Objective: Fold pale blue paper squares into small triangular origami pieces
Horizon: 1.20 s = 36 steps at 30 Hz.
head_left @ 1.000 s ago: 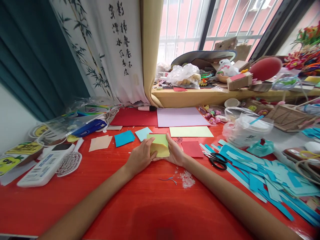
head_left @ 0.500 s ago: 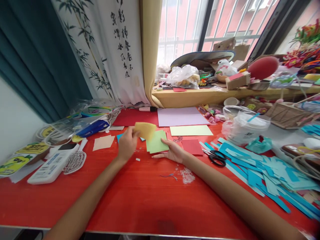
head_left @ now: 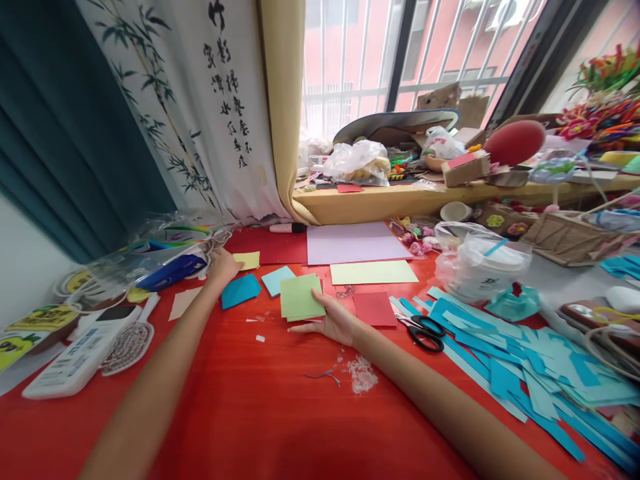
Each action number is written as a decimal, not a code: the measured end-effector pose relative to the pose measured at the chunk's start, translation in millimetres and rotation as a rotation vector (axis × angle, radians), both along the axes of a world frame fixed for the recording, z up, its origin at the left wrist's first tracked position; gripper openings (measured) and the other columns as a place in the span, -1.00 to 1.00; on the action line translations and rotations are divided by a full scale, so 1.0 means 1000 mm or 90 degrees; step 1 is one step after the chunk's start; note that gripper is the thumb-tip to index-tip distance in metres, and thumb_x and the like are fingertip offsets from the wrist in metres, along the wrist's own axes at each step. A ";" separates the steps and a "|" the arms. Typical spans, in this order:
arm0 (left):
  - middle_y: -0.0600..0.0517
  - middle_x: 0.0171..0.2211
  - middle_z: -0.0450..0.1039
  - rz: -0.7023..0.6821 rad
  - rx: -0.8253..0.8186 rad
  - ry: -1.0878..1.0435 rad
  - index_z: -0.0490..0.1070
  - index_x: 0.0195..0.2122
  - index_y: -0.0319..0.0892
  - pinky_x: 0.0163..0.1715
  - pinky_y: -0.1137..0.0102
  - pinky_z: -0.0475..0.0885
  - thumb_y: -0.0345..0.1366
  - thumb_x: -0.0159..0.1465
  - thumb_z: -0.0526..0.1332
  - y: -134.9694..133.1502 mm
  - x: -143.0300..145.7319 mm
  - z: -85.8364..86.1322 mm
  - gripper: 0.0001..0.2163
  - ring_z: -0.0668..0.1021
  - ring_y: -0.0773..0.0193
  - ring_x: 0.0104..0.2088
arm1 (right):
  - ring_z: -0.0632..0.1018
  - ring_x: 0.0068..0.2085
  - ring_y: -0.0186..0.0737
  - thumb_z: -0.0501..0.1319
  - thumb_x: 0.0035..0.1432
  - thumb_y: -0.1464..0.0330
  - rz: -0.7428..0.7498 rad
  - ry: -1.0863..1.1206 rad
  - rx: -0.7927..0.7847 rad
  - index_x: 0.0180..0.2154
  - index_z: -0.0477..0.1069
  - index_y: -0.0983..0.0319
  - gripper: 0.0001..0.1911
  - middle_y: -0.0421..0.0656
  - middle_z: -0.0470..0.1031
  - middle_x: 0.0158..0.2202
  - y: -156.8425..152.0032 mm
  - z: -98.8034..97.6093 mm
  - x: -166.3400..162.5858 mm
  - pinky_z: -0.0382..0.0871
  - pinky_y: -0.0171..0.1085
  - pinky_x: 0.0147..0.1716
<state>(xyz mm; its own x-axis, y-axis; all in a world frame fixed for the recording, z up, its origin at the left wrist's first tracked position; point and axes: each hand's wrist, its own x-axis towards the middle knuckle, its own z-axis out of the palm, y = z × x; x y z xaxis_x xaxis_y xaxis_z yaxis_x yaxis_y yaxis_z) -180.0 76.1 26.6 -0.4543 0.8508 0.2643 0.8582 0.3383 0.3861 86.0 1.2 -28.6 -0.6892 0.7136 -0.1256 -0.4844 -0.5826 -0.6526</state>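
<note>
In my right hand (head_left: 336, 321) is a small stack of light green paper squares (head_left: 302, 297), thumb on top and fingers underneath, with some reddish edges showing below. My left hand (head_left: 223, 266) reaches to the far left of the table, closed at the edge of a yellow paper piece (head_left: 247, 261), which lies low by the dark red sheet; its fingertips are partly hidden. Between the hands lie a blue paper square (head_left: 241, 291) and a light blue paper square (head_left: 278, 281). A red paper square (head_left: 375, 309) lies just right of my right hand.
Black-handled scissors (head_left: 425, 333) and a heap of blue paper strips (head_left: 530, 353) lie on the right. A lilac sheet (head_left: 356, 242) and a pale yellow strip (head_left: 374, 272) lie behind. At left are a hairbrush (head_left: 129, 347) and a white box (head_left: 75, 353).
My left hand has carried the yellow paper left and down to the back of the table, uncovering the blue squares. My right hand still holds the green stack. The view has shifted slightly.
</note>
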 end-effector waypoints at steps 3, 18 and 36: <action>-0.38 0.07 0.16 -0.098 0.084 0.029 0.14 0.04 -0.35 -0.05 0.11 0.34 -0.20 0.23 0.12 -0.022 0.026 -0.008 -0.57 0.39 -0.10 0.06 | 0.54 -0.06 -0.06 0.04 0.29 0.28 -0.018 0.003 -0.007 0.01 0.32 0.33 -0.66 0.06 0.46 -0.01 0.000 0.002 0.000 0.42 0.15 -0.06; -0.02 -0.15 0.38 -0.405 0.189 -0.192 0.26 -0.15 -0.15 -0.19 0.34 0.40 -0.27 0.28 0.10 -0.103 0.082 -0.052 -0.86 0.45 0.25 -0.15 | 0.48 0.01 -0.12 0.07 0.24 0.13 0.020 -0.011 0.047 0.04 0.31 0.23 -0.57 0.00 0.45 -0.03 -0.001 0.003 -0.002 0.42 0.04 -0.03; -0.15 0.05 0.32 -0.551 0.298 0.125 0.19 -0.25 -0.16 0.06 0.15 0.32 -0.41 0.31 0.03 -0.116 0.092 -0.052 -0.97 0.33 0.11 0.12 | 0.49 -0.02 -0.12 -0.04 0.29 0.14 -0.001 -0.030 0.032 -0.03 0.35 0.24 -0.59 -0.01 0.49 -0.06 -0.002 0.006 -0.001 0.41 0.03 -0.02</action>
<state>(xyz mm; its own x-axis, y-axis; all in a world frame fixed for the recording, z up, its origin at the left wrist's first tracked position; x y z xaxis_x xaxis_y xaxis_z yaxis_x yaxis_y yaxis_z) -88.4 -39.9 -25.2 0.3601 0.6591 0.6603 0.7997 -0.5826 0.1454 84.5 -0.6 -22.9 -0.6826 0.7206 -0.1218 -0.4526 -0.5477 -0.7037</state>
